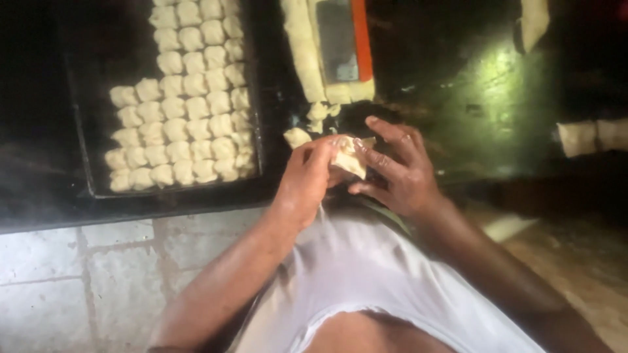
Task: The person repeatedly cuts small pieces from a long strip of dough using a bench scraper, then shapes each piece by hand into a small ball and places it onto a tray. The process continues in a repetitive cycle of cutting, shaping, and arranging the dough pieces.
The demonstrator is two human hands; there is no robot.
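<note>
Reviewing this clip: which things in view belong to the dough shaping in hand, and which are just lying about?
In use:
- dough piece, held between left hand and right hand
- dark tray filled with shaped dough pieces
- dough roll, with cut bits

Lying about:
- orange-edged scraper
- dough rolls at right

Both hands meet at the counter (471, 98) edge, left hand (302, 180) and right hand (399, 171) touching one dough piece (348, 159) between them. Left of them a tray (85, 131) sits on the counter, dough balls (183, 124) in rows inside. Behind the hands lies a dough strip (302, 49), a scraper (343, 40) just beside it. Far right, a dough roll (589, 136).
</note>
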